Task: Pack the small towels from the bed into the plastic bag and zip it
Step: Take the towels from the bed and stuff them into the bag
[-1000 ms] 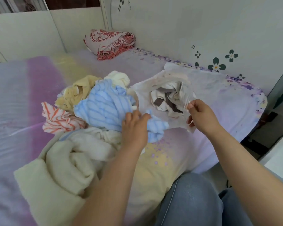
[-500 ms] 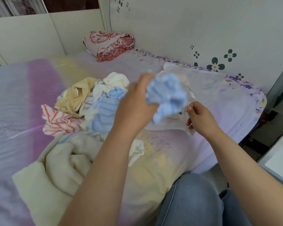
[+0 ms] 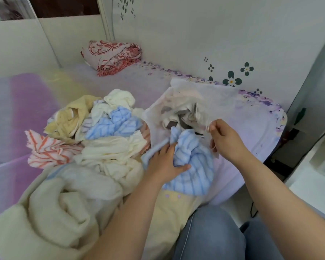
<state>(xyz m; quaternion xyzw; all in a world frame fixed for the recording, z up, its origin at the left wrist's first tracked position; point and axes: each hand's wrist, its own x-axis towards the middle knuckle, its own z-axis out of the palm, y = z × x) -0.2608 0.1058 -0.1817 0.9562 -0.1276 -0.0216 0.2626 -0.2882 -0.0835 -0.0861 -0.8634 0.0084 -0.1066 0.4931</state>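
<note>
Left hand (image 3: 165, 162) grips the blue striped towel (image 3: 193, 164) at the plastic bag (image 3: 204, 102) mouth; right hand (image 3: 224, 139) pinches the rim open. Soft, light cloth (likely floppy) should stuff easily if bunched from its middle.

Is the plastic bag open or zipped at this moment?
Open. The right hand pinches the plastic bag at its mouth edge, while the left hand grips a blue striped towel at the opening.
</note>
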